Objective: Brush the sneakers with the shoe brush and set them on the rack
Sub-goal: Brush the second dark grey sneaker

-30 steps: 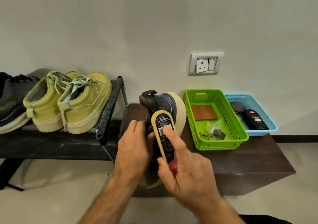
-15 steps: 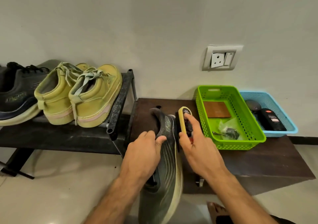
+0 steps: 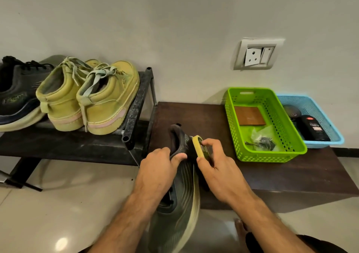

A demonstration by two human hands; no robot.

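Dark sneaker (image 3: 180,210) held over counter (image 3: 291,171) edge, heel up, left hand (image 3: 157,172) gripping collar. Right hand (image 3: 217,172) pinches yellow-edged shoe brush (image 3: 199,146) against heel (lower than half second ago). Rack (image 3: 136,105) left carries olive pair (image 3: 87,97). Green basket (image 3: 266,124): brown pad, plastic bag. Blue basket (image 3: 318,116): black bottle.

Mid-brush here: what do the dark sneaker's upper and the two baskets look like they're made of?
Dark sneaker, gripped by the left hand: upper looks like matte knit or mesh fabric with faint woven stripes; pale sole looks like foam or rubber, hard to tell which. Green basket and blue basket: glossy moulded plastic, judging by the perforated walls and rounded rims.
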